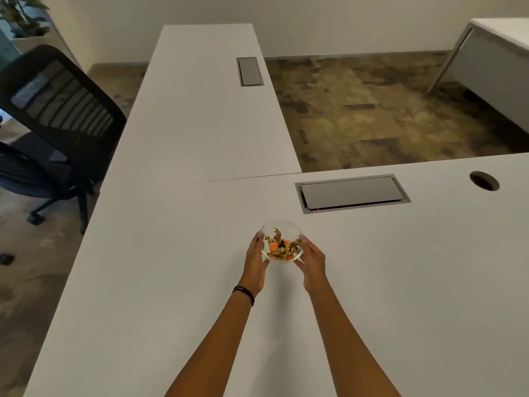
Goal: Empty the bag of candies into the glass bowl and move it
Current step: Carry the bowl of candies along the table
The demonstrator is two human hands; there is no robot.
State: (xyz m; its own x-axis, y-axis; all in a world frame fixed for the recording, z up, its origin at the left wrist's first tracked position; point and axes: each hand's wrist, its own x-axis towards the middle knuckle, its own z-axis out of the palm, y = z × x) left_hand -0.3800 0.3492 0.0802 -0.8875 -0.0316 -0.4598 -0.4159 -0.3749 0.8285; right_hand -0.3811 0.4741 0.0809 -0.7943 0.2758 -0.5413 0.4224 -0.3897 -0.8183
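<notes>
Both hands cup the glass bowl (281,241), left hand (255,263) and right hand (313,262) pressed on its sides. Gold and orange candies (282,247) fill the bottom. It seems to rest on the white bench (400,267).

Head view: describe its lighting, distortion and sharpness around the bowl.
Head view: light is dim, warm and even, with no hard glare; faint soft shadows lie on the desk under the left hand and right hand. Wide-angle distortion bends the desk edges outward. The bowl rim is fairly sharp, but its candies are too small to make out; the chair looks slightly soft.
</notes>
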